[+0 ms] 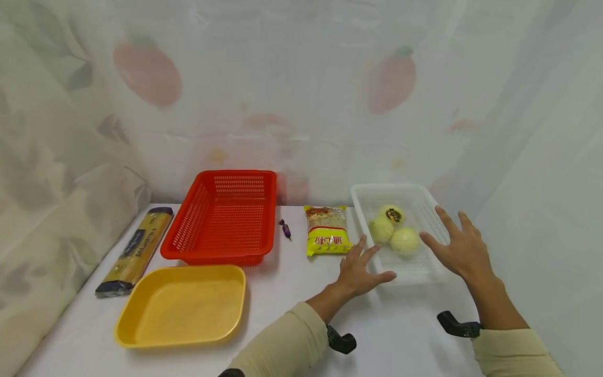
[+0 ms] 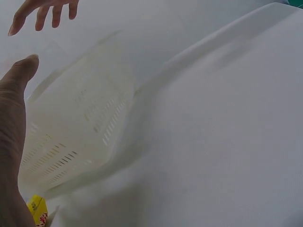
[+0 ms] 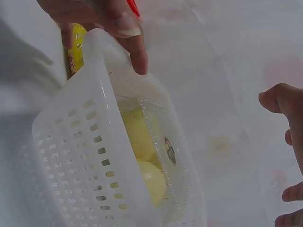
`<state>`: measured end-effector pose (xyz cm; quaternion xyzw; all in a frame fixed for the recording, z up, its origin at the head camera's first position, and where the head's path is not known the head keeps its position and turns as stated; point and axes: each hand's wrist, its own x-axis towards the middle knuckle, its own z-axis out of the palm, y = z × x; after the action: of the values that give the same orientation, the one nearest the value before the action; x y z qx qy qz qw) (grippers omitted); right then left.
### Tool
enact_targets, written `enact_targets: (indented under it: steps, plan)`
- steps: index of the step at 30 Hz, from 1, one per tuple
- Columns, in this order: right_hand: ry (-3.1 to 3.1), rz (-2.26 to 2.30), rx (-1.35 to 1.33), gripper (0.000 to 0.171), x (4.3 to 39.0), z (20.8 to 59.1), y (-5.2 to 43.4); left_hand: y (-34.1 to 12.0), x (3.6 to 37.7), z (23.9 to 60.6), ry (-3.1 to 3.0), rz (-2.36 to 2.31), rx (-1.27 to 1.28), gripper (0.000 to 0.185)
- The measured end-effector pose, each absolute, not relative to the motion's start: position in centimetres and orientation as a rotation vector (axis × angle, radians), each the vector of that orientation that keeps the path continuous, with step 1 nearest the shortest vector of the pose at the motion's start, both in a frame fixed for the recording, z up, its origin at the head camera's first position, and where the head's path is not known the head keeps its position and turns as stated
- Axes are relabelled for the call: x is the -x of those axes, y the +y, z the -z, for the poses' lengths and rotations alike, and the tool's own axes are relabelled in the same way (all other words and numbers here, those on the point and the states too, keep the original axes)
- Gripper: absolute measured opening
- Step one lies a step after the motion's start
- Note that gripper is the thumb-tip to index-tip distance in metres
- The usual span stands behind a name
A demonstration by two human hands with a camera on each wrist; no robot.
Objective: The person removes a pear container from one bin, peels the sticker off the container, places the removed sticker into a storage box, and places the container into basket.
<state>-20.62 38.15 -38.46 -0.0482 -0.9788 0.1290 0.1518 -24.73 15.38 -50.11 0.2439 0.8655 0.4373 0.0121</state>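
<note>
Evidently both spread, empty hands flank the white slotted basket (image 1: 431, 212) of packaged buns (image 1: 393, 229) by the table's right edge, so left hand (image 1: 360, 272) and right hand (image 1: 459, 248) should grip opposite rims evenly, keeping it level.

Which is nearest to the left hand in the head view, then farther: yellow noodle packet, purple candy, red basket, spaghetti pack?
From the left hand:
1. Yellow noodle packet, just beyond, slightly left.
2. Purple candy, farther left.
3. Red basket, left of the candy.
4. Spaghetti pack, far left edge.
</note>
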Motion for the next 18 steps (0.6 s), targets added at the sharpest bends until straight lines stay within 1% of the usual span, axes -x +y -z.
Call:
enact_targets:
  steps: [8, 15, 18]
  plan:
    - [-2.811, -0.393, 0.14, 0.081, 21.0, 38.4, 38.5, 16.4, 24.5, 49.8, 2.787, -1.243, -0.691, 0.089]
    - [-2.805, -0.419, 0.128, 0.081, 21.1, 38.6, 38.8, 17.4, 24.3, 50.0, 2.822, -1.137, -0.636, 0.103]
    - [-2.798, -0.428, 0.124, 0.081, 21.2, 38.7, 38.9, 17.7, 24.1, 49.9, 2.811, -1.139, -0.62, 0.106]
